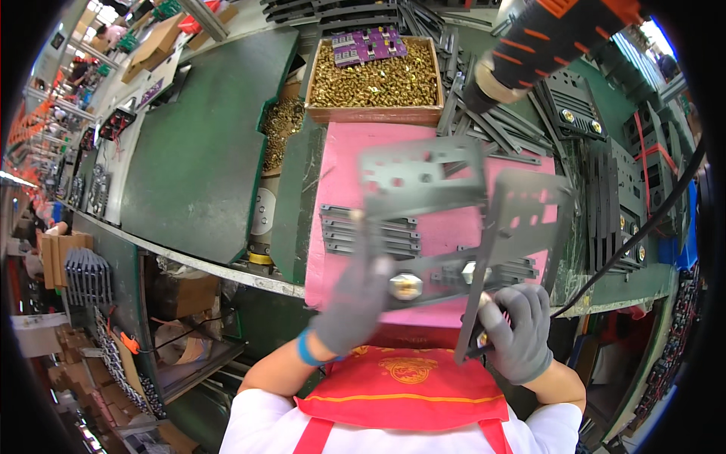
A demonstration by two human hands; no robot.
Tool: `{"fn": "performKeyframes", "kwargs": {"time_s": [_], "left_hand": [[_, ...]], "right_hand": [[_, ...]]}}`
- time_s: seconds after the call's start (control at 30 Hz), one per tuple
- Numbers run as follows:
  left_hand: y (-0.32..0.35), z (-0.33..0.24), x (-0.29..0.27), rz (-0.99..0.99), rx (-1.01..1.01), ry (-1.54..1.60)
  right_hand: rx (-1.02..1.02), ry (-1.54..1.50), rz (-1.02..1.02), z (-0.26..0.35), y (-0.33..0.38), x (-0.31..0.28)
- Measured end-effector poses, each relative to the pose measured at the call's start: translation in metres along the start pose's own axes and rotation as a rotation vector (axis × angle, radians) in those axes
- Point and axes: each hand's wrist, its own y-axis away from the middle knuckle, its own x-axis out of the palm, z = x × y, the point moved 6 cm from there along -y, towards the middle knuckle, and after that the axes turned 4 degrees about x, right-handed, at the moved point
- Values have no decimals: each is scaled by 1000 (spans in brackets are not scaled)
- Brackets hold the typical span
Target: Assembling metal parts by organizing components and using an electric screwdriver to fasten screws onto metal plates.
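1. Left hand (354, 299), grey-gloved and motion-blurred: fingers (370, 265) closed on the grey perforated metal bracket (423, 175), held above the pink mat (340, 219).
2. Right hand (518, 333): fingers (508, 303) grip the bracket's lower right edge.
3. Brass fitting (406, 286) on the bracket; its type is hard to make out, possibly a nut.
4. Wooden tray of brass screws (376, 76) at the bench's far side.
5. Hanging power screwdriver (541, 45), top cut off.

Bright, even overhead light; weak shadows. Motion blur smears the metal bracket (454, 219) and left hand (355, 303). Around the bracket, bench edges bend toward a black fisheye rim.
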Motion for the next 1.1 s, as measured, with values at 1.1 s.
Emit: {"fn": "performKeyframes", "kwargs": {"time_s": [1.1], "left_hand": [[-275, 44, 10, 387, 374, -874]], "right_hand": [[354, -605, -948, -185, -129, -88]]}}
